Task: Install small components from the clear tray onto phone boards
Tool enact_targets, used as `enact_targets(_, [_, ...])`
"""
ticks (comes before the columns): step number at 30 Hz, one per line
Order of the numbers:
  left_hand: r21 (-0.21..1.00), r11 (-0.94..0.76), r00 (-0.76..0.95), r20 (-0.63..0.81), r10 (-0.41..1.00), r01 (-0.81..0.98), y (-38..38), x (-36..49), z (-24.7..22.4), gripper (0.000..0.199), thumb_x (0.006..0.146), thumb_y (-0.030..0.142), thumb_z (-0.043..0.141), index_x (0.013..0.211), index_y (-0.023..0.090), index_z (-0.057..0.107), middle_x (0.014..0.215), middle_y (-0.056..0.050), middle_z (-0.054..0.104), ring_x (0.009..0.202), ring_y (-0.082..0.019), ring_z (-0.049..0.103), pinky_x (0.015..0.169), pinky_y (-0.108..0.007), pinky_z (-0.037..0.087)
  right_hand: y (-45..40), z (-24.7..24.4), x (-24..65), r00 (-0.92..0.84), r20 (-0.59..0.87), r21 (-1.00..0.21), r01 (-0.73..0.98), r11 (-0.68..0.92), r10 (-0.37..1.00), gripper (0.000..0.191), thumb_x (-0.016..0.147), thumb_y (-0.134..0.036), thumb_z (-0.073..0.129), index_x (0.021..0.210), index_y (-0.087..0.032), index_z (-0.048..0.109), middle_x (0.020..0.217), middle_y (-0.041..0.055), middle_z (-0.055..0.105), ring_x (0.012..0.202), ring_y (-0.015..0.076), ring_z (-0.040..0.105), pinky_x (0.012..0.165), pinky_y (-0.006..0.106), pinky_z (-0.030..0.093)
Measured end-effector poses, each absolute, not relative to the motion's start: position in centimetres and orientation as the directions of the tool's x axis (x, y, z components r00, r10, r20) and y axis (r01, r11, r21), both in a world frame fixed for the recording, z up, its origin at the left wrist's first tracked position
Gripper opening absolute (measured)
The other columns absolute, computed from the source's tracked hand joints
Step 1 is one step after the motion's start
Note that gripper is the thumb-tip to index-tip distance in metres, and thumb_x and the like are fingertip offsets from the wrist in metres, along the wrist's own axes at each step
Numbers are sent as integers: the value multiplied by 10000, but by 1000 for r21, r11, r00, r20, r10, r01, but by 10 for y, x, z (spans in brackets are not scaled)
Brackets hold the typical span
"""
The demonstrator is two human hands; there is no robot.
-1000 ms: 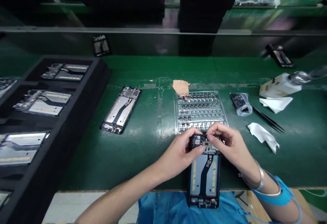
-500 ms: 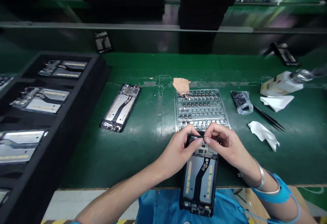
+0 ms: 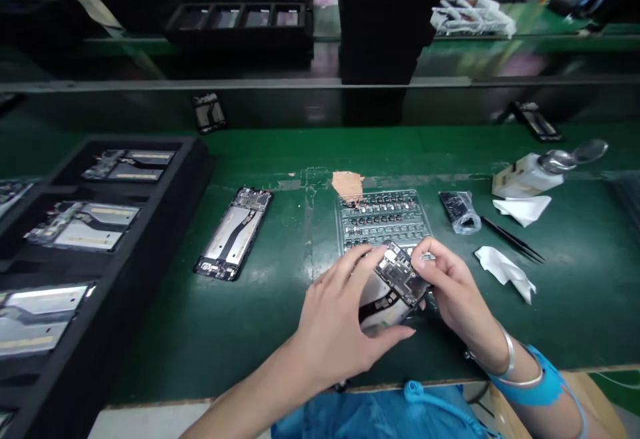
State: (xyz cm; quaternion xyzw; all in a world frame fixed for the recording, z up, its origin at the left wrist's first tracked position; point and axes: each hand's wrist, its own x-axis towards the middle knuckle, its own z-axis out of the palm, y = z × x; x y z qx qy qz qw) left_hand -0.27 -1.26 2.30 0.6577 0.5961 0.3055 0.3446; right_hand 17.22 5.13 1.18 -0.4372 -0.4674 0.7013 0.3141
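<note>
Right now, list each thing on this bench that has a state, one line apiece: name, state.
phone frame: lifted off the mat, tilted, held in both hands
left hand: gripping the frame
right hand: fingers pinching the frame's edge
clear parts tray: flat, filled with rows of small parts
second phone frame: lying flat on the green mat
tweezers: lying on the mat, tips together
white wipe: crumpled
black foam tray: holding phone frames

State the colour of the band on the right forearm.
The band is bright blue; the head view shows it best.
</note>
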Motion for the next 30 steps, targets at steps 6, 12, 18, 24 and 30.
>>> enact_targets(6, [869,-133,211,35,977,476,-14,-11,29,695,737,288,598,1371,377,327,1373,-73,369,1172,-316,456,923,-453,418,50,18,173,-394,-231,-948,-115,-297,890,249,845,-416,539,1015,-235,533,633,-28,532,500,95,493,407,180,389])
enact_targets(12, [625,539,658,-52,751,-565,-1,-7,14,692,695,603,441,1190,122,496,1043,-172,555,671,-197,572,516,-288,462,44,18,180,-414,-82,-996,76,-55,907,152,825,-323,609,921,-206,604,672,-11,573,525,94,542,530,225,421])
enact_targets(18, [311,745,782,-10,623,-590,3,4,-3,775,624,661,409,1022,7,528,663,-110,582,509,-185,572,426,-242,411,41,21,178,-505,-117,-991,-2,-136,855,145,867,-304,558,781,-188,538,567,-26,604,469,102,586,508,224,418])
enact_targets(24, [295,766,797,-23,604,-571,3,3,-4,774,600,667,419,1007,20,540,675,-114,595,515,-195,584,421,-252,418,40,23,179,-511,-117,-988,-31,-154,852,140,874,-302,551,790,-192,527,557,-35,606,464,100,593,497,214,418])
enact_targets(30, [494,589,623,-117,774,-640,3,-2,3,686,726,621,414,1052,34,554,754,-134,614,571,-192,588,497,-268,444,38,19,176,-371,-79,-990,139,-29,925,220,877,-339,535,1056,-213,512,530,-66,521,459,97,527,480,218,392])
